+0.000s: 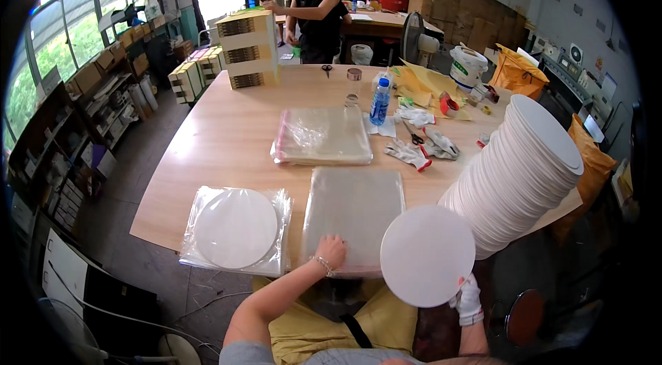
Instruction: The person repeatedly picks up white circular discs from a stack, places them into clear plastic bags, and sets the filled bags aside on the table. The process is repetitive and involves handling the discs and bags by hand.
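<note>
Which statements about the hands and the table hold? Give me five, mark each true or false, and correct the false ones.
1. The right hand holds a round white disc. True.
2. The left hand wears a white glove. False: it is bare, with a bracelet at the wrist; the right hand is gloved.
3. The left hand rests on a stack of clear bags. True.
4. The tall stack of white discs stands at the table's left side. False: it is at the right.
5. The blue-capped bottle stands upright. True.
</note>
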A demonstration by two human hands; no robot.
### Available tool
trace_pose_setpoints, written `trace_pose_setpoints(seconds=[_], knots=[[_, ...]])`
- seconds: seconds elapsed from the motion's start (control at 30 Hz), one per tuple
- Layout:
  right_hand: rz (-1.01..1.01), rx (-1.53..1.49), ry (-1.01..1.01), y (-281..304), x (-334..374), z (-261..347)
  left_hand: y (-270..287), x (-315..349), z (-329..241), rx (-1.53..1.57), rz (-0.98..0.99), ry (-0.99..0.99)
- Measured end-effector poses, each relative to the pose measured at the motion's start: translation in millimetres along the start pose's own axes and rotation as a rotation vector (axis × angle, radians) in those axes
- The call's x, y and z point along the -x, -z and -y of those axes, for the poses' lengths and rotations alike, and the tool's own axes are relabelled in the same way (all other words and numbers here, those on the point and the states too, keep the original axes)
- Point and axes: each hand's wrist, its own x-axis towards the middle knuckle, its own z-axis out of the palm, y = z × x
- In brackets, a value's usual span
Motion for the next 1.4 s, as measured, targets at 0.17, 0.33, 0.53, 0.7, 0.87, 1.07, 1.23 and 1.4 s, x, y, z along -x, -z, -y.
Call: trace_pose_setpoints(seconds=[0.17, 0.33, 0.53, 0.7, 0.87, 1.07, 1.23, 1.4], knots=[[-0.003, 0.064, -0.198, 8.4, 46.5, -29.3, -9.7, -4.8, -9.0, -0.121, -0.036, 0.013], [0.193, 0.158, -0.410, -3.4, 57.5, -49.2, -3.1, -20.3, -13.2, -0.083, 0.022, 0.041], [0.142, 0.205, -0.489, -29.9, 45.4, -75.3, 16.8, 19.1, -2.7, 0.101, -0.248, -0.034], [-0.010, 0.124, -0.413, -44.4, 50.4, -79.7, -8.9, 22.9, 24.2, 0.283, -0.332, -0.041], [0.103, 0.157, -0.442, -38.7, 51.2, -69.8, -4.2, 14.9, 21.3, 0.529, -0.264, 0.089], [-0.025, 0.086, -0.482, -53.9, 32.2, -70.6, -46.6, 14.8, 47.2, 0.364, -0.465, -0.185], [-0.223, -0.062, -0.429, -58.1, 23.6, -92.7, 6.5, 45.1, 14.6, 0.381, -0.671, 0.473], [-0.230, -0.109, -0.547, -82.7, 28.3, -89.2, -4.1, 42.6, 17.3, 1.793, -0.058, 0.528]])
